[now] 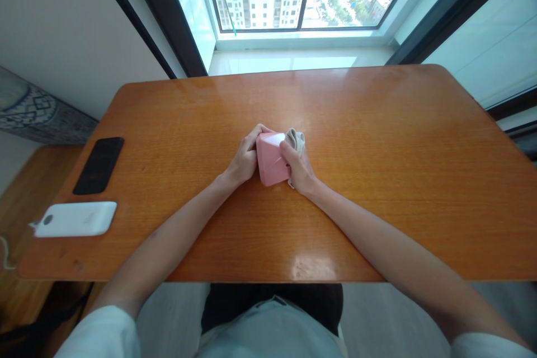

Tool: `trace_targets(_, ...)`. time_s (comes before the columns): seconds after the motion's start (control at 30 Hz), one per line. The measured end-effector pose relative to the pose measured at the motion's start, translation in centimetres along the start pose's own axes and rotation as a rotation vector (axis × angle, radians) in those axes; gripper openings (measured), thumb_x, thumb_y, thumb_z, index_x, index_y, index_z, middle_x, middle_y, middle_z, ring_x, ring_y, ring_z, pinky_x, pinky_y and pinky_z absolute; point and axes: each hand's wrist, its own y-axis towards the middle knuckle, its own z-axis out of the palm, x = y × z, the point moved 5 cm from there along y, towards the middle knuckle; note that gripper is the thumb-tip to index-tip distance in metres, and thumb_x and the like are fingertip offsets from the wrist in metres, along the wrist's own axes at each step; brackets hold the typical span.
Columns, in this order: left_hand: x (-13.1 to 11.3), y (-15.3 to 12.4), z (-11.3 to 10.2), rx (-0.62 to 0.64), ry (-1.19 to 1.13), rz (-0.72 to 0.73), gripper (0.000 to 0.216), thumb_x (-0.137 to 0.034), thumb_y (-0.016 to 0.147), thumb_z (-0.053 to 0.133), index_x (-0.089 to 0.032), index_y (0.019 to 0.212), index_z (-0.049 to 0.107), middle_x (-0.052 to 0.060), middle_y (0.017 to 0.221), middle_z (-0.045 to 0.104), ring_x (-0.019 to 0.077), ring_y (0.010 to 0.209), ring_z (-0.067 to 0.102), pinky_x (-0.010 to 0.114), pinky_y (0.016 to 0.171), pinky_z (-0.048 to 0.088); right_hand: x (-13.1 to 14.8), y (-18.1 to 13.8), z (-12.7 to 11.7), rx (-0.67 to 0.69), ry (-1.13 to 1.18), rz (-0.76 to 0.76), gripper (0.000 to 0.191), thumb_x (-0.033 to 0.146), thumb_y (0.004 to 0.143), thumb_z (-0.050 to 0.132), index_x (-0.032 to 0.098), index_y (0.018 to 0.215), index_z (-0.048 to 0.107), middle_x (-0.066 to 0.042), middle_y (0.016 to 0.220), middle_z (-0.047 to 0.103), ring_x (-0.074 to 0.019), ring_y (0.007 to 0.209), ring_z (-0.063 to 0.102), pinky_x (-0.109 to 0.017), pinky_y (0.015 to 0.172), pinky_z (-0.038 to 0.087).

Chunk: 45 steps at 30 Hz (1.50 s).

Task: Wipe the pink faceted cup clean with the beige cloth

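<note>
A small pink box (271,161) stands at the middle of the orange wooden table (377,140). My left hand (244,158) grips its left side, fingers curled over the top edge. My right hand (298,169) is closed against the box's right side and holds a crumpled pale cloth (296,139), which sticks out above the fingers and touches the box's upper right corner. Both forearms rest on the table.
A black phone (99,164) lies face up near the table's left edge. A white power bank (76,218) with a cable lies just in front of it. A window sill and tall windows run behind the far edge. A low wooden surface sits at the left.
</note>
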Motion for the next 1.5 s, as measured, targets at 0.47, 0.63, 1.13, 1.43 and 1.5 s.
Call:
trace_targets(0.47,-2.9,-1.7,0.4,-0.056,0.396,0.599,0.03,-0.033,0.111,0.061,-0.027,0.14,0.065,0.011,0.143,0.073,0.0247,0.132,0.071,0.045,0.114,0.059,-0.1,0.0,0.2,-0.001,0.087,0.04,0.042,0.066,0.098,0.075,0.026,0.095,0.064,0.001,0.092,0.056,-0.0164,0.084,0.053,-0.031,0.075,0.049)
trace_targets(0.63,-3.9,-2.2,0.4,-0.04,0.594,0.782,0.044,-0.03,0.111,0.061,-0.028,0.155,0.06,0.014,0.148,0.072,0.0276,0.141,0.069,0.048,0.117,0.059,0.3,0.2,0.3,-0.025,0.082,0.036,0.045,0.07,0.098,0.071,0.026,0.094,0.065,0.0,0.094,0.058,-0.0177,0.087,0.054,-0.033,0.079,0.051)
trace_targets(1.13,-3.8,-1.9,0.5,0.025,0.64,0.804,0.04,-0.034,0.112,0.057,-0.031,0.152,0.062,0.012,0.145,0.074,0.0261,0.134,0.071,0.045,0.11,0.06,-0.5,0.5,0.2,-0.089,0.077,0.038,0.051,0.078,0.101,0.059,0.028,0.091,0.06,0.0,0.092,0.056,-0.0187,0.084,0.053,-0.034,0.078,0.051)
trace_targets(1.43,-3.7,-1.1,0.7,0.019,0.458,0.633,0.027,-0.031,0.113,0.057,-0.028,0.138,0.068,0.01,0.137,0.074,0.0239,0.124,0.071,0.043,0.108,0.058,-0.9,0.3,0.3,-0.066,0.109,0.047,0.048,0.077,0.099,0.063,0.029,0.096,0.061,0.0,0.094,0.056,-0.0198,0.086,0.055,-0.037,0.085,0.055)
trace_targets(1.5,-3.6,-0.8,0.7,0.009,0.398,0.595,0.026,-0.033,0.113,0.057,-0.028,0.135,0.07,0.009,0.134,0.074,0.0234,0.122,0.072,0.043,0.107,0.058,-1.0,0.3,0.3,-0.078,0.109,0.048,0.049,0.077,0.098,0.063,0.029,0.098,0.061,0.0,0.095,0.056,-0.0204,0.087,0.056,-0.038,0.087,0.056)
